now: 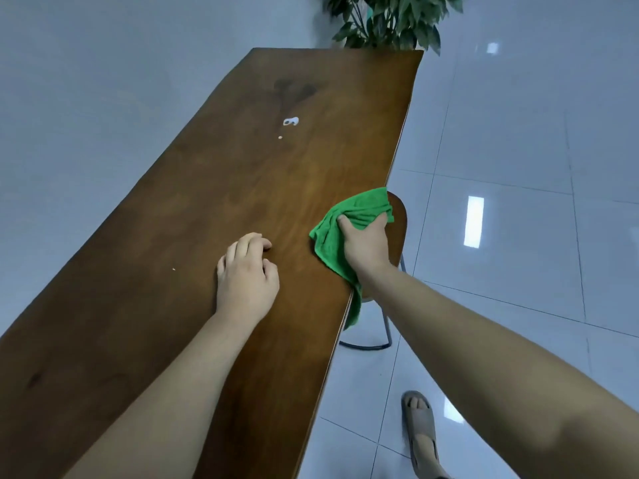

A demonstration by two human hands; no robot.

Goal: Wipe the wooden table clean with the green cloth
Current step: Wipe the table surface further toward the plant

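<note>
The long wooden table runs away from me toward the far wall. My right hand grips the bunched green cloth at the table's right edge, and part of the cloth hangs over that edge. My left hand rests on the tabletop with curled fingers, to the left of the cloth, holding nothing. A white spill lies farther up the table with a small white drop just below it. A tiny crumb sits left of my left hand. A dark stain marks the far end.
A wooden stool with metal legs stands right beside the table's right edge, under my right hand. A leafy potted plant stands beyond the far end. Glossy white floor tiles lie to the right. My sandalled foot is near the bottom.
</note>
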